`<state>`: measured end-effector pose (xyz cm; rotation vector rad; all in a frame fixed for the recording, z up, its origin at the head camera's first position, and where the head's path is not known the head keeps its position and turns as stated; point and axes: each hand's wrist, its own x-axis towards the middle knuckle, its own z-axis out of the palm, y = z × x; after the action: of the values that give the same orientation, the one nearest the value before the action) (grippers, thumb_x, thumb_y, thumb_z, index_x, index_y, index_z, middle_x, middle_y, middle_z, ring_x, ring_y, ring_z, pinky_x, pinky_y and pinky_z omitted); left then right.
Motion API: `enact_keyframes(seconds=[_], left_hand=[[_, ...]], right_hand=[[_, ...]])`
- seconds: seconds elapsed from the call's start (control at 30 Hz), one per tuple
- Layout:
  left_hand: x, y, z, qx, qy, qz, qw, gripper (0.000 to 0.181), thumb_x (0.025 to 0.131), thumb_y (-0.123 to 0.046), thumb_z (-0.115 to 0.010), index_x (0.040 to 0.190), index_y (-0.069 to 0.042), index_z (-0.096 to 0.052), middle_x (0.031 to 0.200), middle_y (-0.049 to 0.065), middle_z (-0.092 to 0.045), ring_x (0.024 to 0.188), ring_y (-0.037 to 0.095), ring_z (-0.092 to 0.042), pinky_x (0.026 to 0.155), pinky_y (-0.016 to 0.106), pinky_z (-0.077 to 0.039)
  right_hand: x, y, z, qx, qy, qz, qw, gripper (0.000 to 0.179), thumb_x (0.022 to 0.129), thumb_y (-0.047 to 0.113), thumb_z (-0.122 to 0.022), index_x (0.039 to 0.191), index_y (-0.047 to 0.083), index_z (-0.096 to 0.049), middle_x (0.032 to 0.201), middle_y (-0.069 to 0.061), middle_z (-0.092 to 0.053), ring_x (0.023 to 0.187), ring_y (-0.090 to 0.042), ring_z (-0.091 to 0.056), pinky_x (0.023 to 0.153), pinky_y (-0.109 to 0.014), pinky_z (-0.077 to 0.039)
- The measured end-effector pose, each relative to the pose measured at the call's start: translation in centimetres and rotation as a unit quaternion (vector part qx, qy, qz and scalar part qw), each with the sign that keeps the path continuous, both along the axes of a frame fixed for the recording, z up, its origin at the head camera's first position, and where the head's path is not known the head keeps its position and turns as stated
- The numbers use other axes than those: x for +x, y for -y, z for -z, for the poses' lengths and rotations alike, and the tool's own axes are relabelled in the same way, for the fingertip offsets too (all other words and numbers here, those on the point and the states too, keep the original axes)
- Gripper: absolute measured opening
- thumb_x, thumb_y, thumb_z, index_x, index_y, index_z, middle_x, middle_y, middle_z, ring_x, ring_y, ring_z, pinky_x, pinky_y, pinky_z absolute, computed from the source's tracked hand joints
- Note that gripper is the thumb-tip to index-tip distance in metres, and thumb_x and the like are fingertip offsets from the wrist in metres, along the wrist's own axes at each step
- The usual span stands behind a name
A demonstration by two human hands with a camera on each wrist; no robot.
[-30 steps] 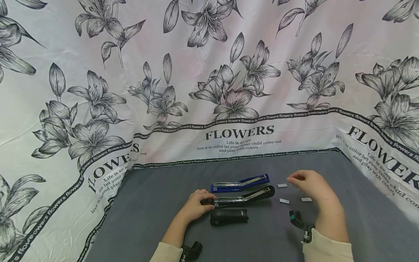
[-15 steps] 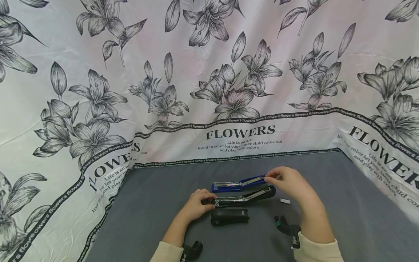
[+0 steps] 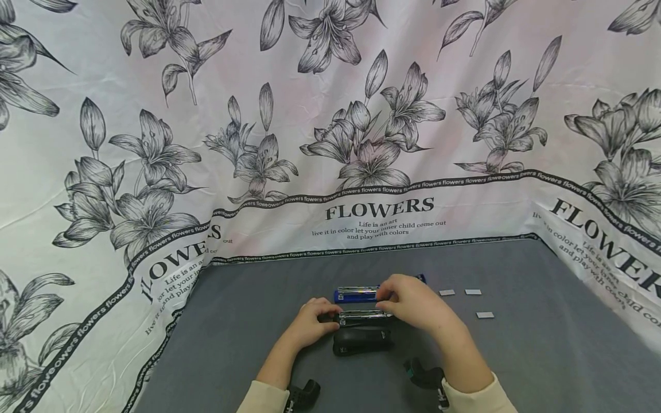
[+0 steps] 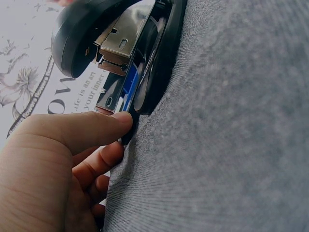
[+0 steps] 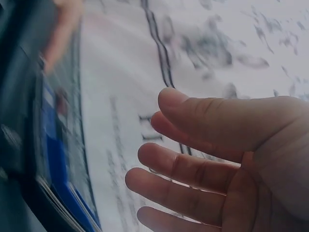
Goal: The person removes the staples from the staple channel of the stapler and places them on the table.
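My left hand [image 3: 310,324] pinches the left end of a black stapler [image 3: 358,315] lying opened out on the grey cloth. In the left wrist view, the left thumb [image 4: 120,123] and index finger meet at its end. My right hand [image 3: 413,301] is over the right part of this stapler, covering its raised arm. In the right wrist view the right fingers [image 5: 178,193] are loosely extended, thumb close to the index finger, with nothing visible between them. A blue stapler [image 3: 356,295], also opened out, lies behind. A second black stapler [image 3: 361,341], folded closed, lies in front.
Several small silvery-white strips, looking like staples, lie at the right: a far-left strip [image 3: 446,292], a far-right strip [image 3: 473,292] and a nearer strip [image 3: 485,315]. The grey cloth [image 3: 248,310] meets a flower-printed curtain [image 3: 382,223] behind and at both sides.
My right hand has swept left from above the strips, past the blue stapler's right end, to the opened black stapler. My left hand has stayed put. The right arm now covers one strip's spot.
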<state>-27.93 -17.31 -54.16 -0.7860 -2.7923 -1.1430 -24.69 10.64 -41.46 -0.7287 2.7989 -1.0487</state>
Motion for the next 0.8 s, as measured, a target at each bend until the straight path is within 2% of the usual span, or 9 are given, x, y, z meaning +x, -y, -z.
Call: enact_keyframes(seconds=[0.2, 0.33, 0.43, 0.57, 0.8], left_hand=[[-0.1, 0.2, 0.1, 0.003, 0.003, -0.004, 1.0, 0.027, 0.089, -0.017, -0.079, 0.116, -0.018, -0.078, 0.094, -0.012, -0.061, 0.09, 0.009, -0.049, 0.089, 0.041, -0.039], [0.0, 0.3, 0.1, 0.003, -0.001, 0.005, 1.0, 0.027, 0.09, -0.019, -0.079, 0.117, -0.017, -0.077, 0.095, -0.012, -0.062, 0.09, 0.01, -0.049, 0.087, 0.042, -0.039], [0.0, 0.3, 0.1, 0.003, 0.0, 0.01, 0.9999, 0.027, 0.091, -0.02, -0.079, 0.117, -0.017, -0.077, 0.096, -0.011, -0.062, 0.09, 0.011, -0.049, 0.087, 0.042, -0.039], [-0.2, 0.3, 0.0, 0.004, 0.007, 0.006, 0.9999, 0.026, 0.091, -0.019, -0.079, 0.117, -0.018, -0.078, 0.095, -0.012, -0.062, 0.09, 0.01, -0.049, 0.088, 0.041, -0.039], [0.2, 0.2, 0.3, 0.009, -0.002, 0.001, 1.0, 0.028, 0.092, -0.018, -0.078, 0.12, -0.015, -0.076, 0.095, -0.009, -0.063, 0.09, 0.012, -0.049, 0.085, 0.04, -0.041]], right_hand=[[0.7, 3.9, 1.9, 0.051, -0.009, -0.058, 0.997, 0.022, 0.089, 0.017, -0.081, 0.109, 0.01, -0.076, 0.105, -0.003, -0.071, 0.093, -0.021, -0.067, 0.082, -0.044, -0.054], [1.5, 5.9, 3.0, 0.109, -0.033, -0.083, 0.99, 0.029, 0.086, 0.018, -0.083, 0.113, 0.009, -0.077, 0.105, -0.001, -0.07, 0.091, -0.017, -0.066, 0.079, -0.038, -0.055], [1.9, 6.7, 3.4, 0.135, -0.046, -0.084, 0.9862, 0.03, 0.085, 0.018, -0.084, 0.113, 0.009, -0.078, 0.104, 0.0, -0.07, 0.09, -0.016, -0.067, 0.077, -0.034, -0.056], [1.9, 6.9, 3.4, 0.159, -0.059, -0.084, 0.982, 0.031, 0.083, 0.02, -0.086, 0.113, 0.013, -0.079, 0.106, 0.001, -0.072, 0.096, -0.018, -0.068, 0.082, -0.037, -0.056], [2.2, 7.5, 4.0, 0.226, -0.104, -0.072, 0.9659, 0.039, 0.077, 0.03, -0.09, 0.114, 0.02, -0.08, 0.102, 0.002, -0.073, 0.092, -0.016, -0.069, 0.075, -0.04, -0.058]])
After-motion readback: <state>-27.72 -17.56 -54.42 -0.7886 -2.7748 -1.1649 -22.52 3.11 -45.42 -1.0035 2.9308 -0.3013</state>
